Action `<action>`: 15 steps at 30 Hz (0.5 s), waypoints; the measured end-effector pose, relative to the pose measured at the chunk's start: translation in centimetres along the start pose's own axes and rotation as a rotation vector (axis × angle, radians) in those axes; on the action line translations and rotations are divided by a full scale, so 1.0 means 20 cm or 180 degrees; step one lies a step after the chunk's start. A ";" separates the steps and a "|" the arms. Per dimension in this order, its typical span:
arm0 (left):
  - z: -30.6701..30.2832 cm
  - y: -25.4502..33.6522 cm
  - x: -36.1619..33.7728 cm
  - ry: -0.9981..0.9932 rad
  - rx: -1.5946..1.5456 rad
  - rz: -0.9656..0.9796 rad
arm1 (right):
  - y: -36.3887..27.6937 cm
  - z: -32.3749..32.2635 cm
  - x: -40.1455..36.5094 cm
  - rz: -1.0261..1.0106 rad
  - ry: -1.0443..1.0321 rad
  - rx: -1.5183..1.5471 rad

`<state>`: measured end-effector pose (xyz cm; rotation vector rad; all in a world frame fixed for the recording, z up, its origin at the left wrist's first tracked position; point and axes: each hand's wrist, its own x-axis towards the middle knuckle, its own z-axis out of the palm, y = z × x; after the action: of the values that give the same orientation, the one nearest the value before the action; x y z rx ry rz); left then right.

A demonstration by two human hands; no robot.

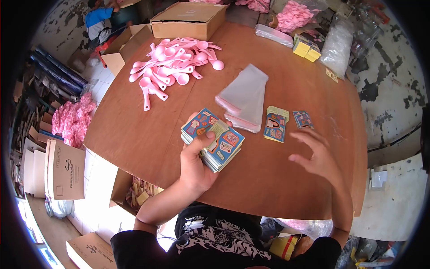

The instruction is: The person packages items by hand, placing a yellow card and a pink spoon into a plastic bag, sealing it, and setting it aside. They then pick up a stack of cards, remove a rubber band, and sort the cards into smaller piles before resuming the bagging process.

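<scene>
My left hand (197, 159) is wrapped round a thick stack of printed cards (230, 145), blue with small pictures, its thumb pressed on top across a pale paper band or slip. My right hand (316, 154) hovers over the table with fingers curved and apart, holding nothing. Just beyond its fingertips lies a single blue card (303, 119). A smaller pile of cards (274, 125) sits to the left of that one. Between the piles and the spoons are clear plastic sleeves (244, 96), fanned in overlapping bundles.
Pink plastic spoons (174, 60) lie heaped at the back left of the brown table (148, 139). Behind them stands a cardboard box (188, 20). Yellow card packs (307, 47) and a plastic roll (338, 47) are at the back right. Another person (98, 22) is at the far left.
</scene>
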<state>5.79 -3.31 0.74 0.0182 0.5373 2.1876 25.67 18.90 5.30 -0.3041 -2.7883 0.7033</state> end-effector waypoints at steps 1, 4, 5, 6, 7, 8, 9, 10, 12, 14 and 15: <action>0.00 -0.03 -0.01 -0.0117 0.0043 0.0129 | -0.08 0.04 0.01 0.0153 -0.0170 0.0866; 0.03 -0.13 -0.07 -0.0341 0.0162 0.0263 | -0.24 0.28 0.04 0.1043 -0.0753 0.3730; 0.06 -0.15 -0.09 -0.0402 0.0397 0.0365 | -0.30 0.32 0.08 0.0986 -0.0944 0.4280; 0.08 -0.16 -0.10 -0.0460 0.0628 0.0478 | -0.35 0.35 0.09 0.0998 -0.0907 0.4286; 0.07 -0.18 -0.11 -0.0572 0.0756 0.0599 | -0.40 0.37 0.10 0.1134 -0.0812 0.4560; 0.05 -0.19 -0.11 -0.0574 0.0759 0.0595 | -0.43 0.38 0.10 0.1264 -0.0731 0.4830; 0.02 -0.19 -0.10 -0.0722 0.1091 0.0690 | -0.40 0.40 0.09 0.1404 -0.0817 0.4912; 0.00 -0.18 -0.10 -0.0871 0.1430 0.0792 | -0.38 0.42 0.07 0.1386 -0.0822 0.4917; -0.04 -0.14 -0.09 -0.1097 0.1830 0.0664 | -0.35 0.43 0.05 0.1472 -0.0680 0.4628; -0.10 -0.09 -0.08 -0.1268 0.1949 0.0495 | -0.31 0.40 0.03 0.1029 -0.0397 0.3777; -0.15 -0.08 -0.06 -0.1462 0.2123 0.0505 | -0.29 0.38 0.01 0.0620 -0.0107 0.2923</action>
<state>7.13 -4.44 -2.34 0.9186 0.9867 1.9605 22.44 10.57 1.62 -0.3620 -2.1592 1.9059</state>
